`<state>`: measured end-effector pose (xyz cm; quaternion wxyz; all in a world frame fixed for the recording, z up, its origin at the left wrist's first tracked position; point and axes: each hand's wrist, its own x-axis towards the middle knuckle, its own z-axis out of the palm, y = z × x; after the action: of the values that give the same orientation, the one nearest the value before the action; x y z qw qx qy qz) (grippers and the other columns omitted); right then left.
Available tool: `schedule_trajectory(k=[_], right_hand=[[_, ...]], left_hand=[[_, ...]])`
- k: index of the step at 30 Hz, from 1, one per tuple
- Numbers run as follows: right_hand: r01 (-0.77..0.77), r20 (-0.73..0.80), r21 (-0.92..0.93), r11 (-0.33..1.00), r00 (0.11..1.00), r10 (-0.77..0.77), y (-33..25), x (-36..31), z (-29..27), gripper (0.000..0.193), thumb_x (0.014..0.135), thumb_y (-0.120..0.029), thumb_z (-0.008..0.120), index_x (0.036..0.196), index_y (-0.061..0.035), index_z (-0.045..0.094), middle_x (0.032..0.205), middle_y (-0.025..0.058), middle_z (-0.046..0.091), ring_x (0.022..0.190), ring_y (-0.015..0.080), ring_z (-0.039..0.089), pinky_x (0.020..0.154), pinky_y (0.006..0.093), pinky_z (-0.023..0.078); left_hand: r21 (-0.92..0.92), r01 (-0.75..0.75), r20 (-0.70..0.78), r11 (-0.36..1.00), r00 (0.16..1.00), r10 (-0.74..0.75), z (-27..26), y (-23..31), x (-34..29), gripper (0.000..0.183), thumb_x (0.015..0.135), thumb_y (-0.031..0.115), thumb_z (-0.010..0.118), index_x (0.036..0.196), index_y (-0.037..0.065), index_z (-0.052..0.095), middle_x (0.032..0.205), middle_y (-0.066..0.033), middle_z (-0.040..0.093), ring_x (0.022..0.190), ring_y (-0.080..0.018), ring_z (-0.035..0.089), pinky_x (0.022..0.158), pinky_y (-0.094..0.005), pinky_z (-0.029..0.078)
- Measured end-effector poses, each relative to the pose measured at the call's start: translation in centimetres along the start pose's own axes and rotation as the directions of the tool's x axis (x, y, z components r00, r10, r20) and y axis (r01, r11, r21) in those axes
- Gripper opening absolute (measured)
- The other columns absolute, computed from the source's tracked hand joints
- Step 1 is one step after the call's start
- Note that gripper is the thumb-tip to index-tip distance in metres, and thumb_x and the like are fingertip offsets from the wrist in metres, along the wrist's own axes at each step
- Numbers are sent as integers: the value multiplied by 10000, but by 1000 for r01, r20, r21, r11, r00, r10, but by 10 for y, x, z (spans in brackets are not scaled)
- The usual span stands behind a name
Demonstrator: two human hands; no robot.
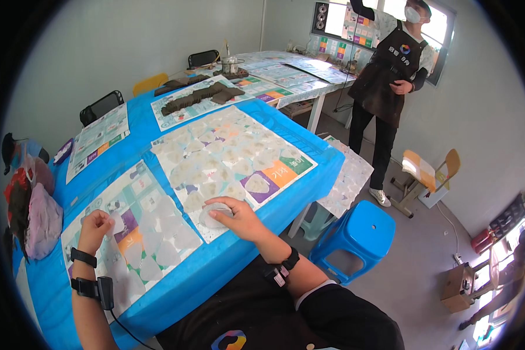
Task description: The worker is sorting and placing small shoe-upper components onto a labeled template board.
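Observation:
My right hand (239,219) curls its thumb and fingers round a pale, thin round piece (211,217) at the near corner of the middle poster sheet (294,169). Many similar whitish, irregular rounds cover that sheet. To the left, my left hand (96,228) is raised over the nearer poster sheet (114,202) with its fingertips pinched together; what they hold, if anything, I cannot make out. Overlapping pale pieces (162,224) lie on this sheet too. Both wrists wear black straps, and a small black device sits on the left one.
A blue cloth (227,262) covers the table. Dark folded strips (195,98) lie on a farther sheet. Plastic bags (44,216) hang at the left edge. A blue stool (361,233) stands right of the table. Beyond it, a masked person in a dark apron (385,87) stands beside another table.

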<state>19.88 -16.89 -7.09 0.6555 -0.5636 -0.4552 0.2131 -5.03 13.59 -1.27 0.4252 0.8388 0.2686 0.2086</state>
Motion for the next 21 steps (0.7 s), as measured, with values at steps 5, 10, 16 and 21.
schedule_trajectory(k=[5,10,16,21], right_hand=[[12,9,-39,999,1000,-11,3,-1,1,260,849,-146,599,1093,-56,589,1046,58,607,967,126,552,854,267,431],[19,22,47,999,1000,-20,-3,-3,-1,272,854,-136,599,1113,-55,580,1011,51,613,903,98,561,784,237,456],[-38,17,19,999,999,37,-2,-5,1,272,854,-137,601,1113,-55,580,1014,46,610,889,97,564,772,240,464],[28,-14,20,999,1000,-27,3,-5,1,270,854,-135,599,1111,-53,579,1000,47,614,876,102,567,760,242,462]], left_hand=[[-3,12,25,1000,1000,-12,-3,-13,7,96,790,28,610,818,48,520,703,13,555,633,-52,517,566,-197,400],[128,2,-8,992,1000,-1,6,1,5,90,772,22,616,821,32,541,700,-1,569,644,-73,512,590,-212,397],[75,-23,15,997,1000,22,5,3,5,87,773,25,615,809,40,538,696,11,561,640,-67,503,592,-211,397],[105,-23,-8,994,1000,24,3,1,4,93,770,34,623,805,43,537,691,17,550,632,-62,495,585,-209,395]])
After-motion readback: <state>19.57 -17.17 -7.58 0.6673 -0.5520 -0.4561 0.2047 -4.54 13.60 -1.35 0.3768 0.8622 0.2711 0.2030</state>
